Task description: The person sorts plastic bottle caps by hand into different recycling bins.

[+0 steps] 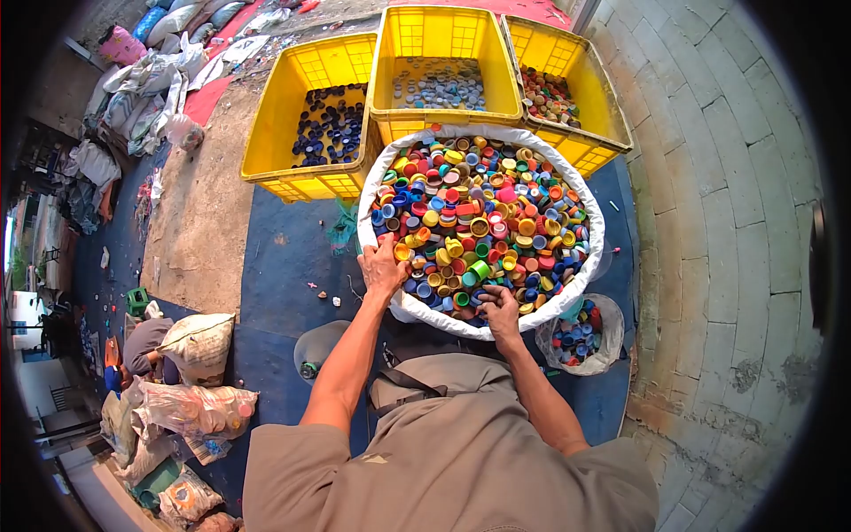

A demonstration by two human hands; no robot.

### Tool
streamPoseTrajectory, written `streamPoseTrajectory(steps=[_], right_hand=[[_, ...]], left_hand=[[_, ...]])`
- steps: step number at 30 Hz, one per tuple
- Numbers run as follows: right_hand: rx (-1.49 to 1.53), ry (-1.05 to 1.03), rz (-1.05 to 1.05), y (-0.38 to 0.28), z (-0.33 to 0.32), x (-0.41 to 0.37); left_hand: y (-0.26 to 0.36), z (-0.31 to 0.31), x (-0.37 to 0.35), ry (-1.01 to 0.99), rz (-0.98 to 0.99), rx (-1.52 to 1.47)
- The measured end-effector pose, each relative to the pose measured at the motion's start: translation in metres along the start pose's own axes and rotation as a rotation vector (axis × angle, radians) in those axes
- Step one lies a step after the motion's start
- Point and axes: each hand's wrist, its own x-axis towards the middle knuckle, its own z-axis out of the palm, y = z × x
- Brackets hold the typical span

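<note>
A large white sack with a rolled rim (596,208) stands in front of me, full of mixed coloured bottle caps (480,227). My left hand (383,269) is at the sack's near left edge, fingers apart, beside a yellow cap (402,252). At the near side of the pile my right hand (500,312) has its fingers bent down among the caps. Whatever lies under those fingertips is too small to make out. A green cap (480,269) rests on the pile just above that hand.
Behind the sack are three yellow crates: dark blue caps in the left crate (266,133), pale caps in the middle crate (448,31), mixed caps in the right crate (576,49). A smaller bag (610,355) of caps sits at right, near a block wall (718,222). Stuffed sacks (199,350) lie left.
</note>
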Motion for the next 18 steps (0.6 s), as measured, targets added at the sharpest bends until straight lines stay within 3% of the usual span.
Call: streamPoseTrajectory(steps=[5, 8, 11, 12, 15, 18], right_hand=[[-0.038, 0.005, -0.011, 0.001, 0.001, 0.001], [-0.149, 0.023, -0.111, 0.001, 0.002, 0.002], [-0.37, 0.068, -0.341, -0.008, 0.006, 0.006], [-0.433, 0.092, -0.414, -0.01, 0.008, 0.011], [-0.69, 0.125, -0.621, -0.036, 0.016, 0.019], [-0.861, 0.104, -0.751, -0.049, 0.028, 0.035]], left_hand=[[0.005, -0.007, 0.0, -0.011, -0.075, -0.056], [0.005, -0.001, -0.003, 0.095, -0.064, -0.097], [0.004, 0.003, -0.008, 0.114, -0.158, -0.571], [0.015, -0.014, -0.012, -0.063, -0.32, -1.034], [0.015, -0.022, -0.03, -0.192, -0.632, -1.909], [0.02, -0.029, -0.051, -0.193, -0.664, -2.153]])
